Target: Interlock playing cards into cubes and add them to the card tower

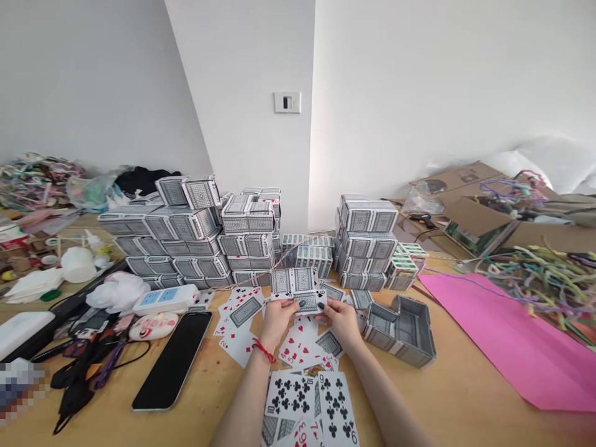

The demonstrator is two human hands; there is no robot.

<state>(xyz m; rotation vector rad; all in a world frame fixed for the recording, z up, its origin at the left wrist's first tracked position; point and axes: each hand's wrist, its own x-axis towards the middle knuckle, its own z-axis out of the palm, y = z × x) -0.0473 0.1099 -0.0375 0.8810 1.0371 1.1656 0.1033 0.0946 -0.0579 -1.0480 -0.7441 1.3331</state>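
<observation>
My left hand (278, 318) and my right hand (342, 320) grip the lower edge of a small piece of playing cards (293, 282), one hand at each side. Its grey patterned backs face me, and parts of black club or spade faces show along the edges. Both thumbs press on the front; the fingers behind are partly hidden. Loose playing cards (242, 310) lie face up and face down under and around my hands. Nearer to me are more cards, with a nine of clubs (336, 406) on top. Right of my right hand sits an open box form made of folded cards (405, 332).
Stacked card blocks (186, 223) stand at the back left, and another stack (367, 239) at the back right. A black phone (174, 360), cables and a power strip (165, 299) lie left. To the right are pink paper (507, 347) and a cardboard box (484, 223).
</observation>
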